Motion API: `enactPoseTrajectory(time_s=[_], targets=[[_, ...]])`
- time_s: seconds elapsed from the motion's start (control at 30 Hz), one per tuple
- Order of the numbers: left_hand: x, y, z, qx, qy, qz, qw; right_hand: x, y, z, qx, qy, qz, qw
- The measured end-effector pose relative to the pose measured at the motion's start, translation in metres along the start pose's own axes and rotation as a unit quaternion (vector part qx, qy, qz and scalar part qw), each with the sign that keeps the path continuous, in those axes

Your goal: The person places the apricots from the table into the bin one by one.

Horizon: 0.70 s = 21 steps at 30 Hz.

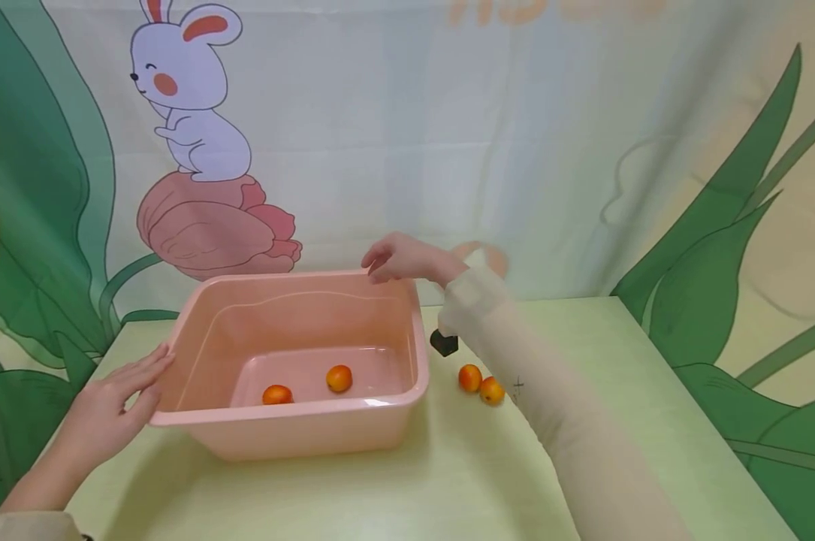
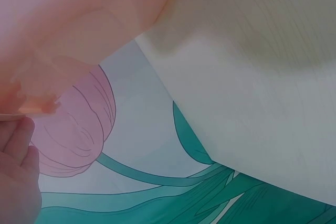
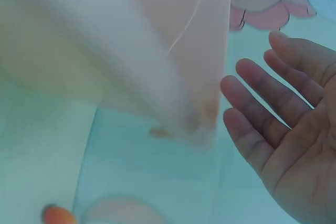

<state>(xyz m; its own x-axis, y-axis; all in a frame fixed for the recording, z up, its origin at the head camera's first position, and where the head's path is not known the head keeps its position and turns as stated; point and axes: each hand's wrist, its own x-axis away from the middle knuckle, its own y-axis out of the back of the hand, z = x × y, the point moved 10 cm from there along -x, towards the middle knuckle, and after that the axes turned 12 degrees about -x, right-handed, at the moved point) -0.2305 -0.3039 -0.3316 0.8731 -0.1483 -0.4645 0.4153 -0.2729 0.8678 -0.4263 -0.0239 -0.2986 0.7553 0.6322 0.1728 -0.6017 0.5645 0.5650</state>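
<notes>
The person's left hand (image 1: 113, 409) rests against the left rim of a pink rectangular plastic basin (image 1: 285, 443), its fingers extended and its thumb set apart; the left-wrist view shows its fingertips touching the rim. The right hand (image 1: 403, 258) hangs at the far rim, near the basin's right corner, its fingers loosely bent, slightly spread and grasping nothing; whether the fingertips touch the plastic cannot be told. The basin thus lies between the two hands, its inside facing up on a pale yellow-green bench (image 1: 285, 496).

Inside it, on its floor, are two small rounded orange-red fruits: the left fruit (image 1: 277, 395), partly hidden by the near rim, and the right fruit (image 1: 339, 379), a little farther back. Both lie apart from the hands.

To the right of the basin, a small black faceted block (image 1: 444, 343) sits on the bench near the cream sleeve (image 1: 556, 391) of the right arm. Closer to the person, two more orange-red fruits (image 1: 470, 378) lie side by side, one just beside that sleeve.

Behind stands a pale cloth backdrop (image 1: 380, 150) printed with a white rabbit (image 1: 194, 83) on a pink flower bud (image 1: 207, 225) and large green leaves (image 1: 711, 233).
</notes>
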Motion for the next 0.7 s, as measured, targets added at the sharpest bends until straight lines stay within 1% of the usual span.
enactPoseTrajectory(time_s=[0.13,0.3,0.43,0.5,0.57,0.7], targets=[[0.001,0.0,0.001,-0.004,0.002,0.003,1.0,0.002,0.015,-0.02,-0.034,0.008,-0.033,0.9988],[0.001,-0.001,0.002,-0.006,0.003,0.005,1.0,0.009,0.03,-0.038,-0.092,0.018,-0.079,0.9924],[0.001,-0.001,0.001,-0.004,0.004,0.004,1.0,0.013,0.043,-0.052,-0.107,0.025,-0.118,0.9869],[0.001,-0.001,0.0,-0.003,0.003,0.004,1.0,0.016,0.048,-0.061,-0.105,0.02,-0.136,0.985],[0.0,0.0,-0.001,-0.004,0.002,0.002,1.0,0.019,0.051,-0.073,-0.108,0.007,-0.148,0.9831],[0.0,0.001,-0.001,-0.005,0.0,0.0,1.0,0.024,0.053,-0.099,-0.119,-0.025,-0.152,0.9808]])
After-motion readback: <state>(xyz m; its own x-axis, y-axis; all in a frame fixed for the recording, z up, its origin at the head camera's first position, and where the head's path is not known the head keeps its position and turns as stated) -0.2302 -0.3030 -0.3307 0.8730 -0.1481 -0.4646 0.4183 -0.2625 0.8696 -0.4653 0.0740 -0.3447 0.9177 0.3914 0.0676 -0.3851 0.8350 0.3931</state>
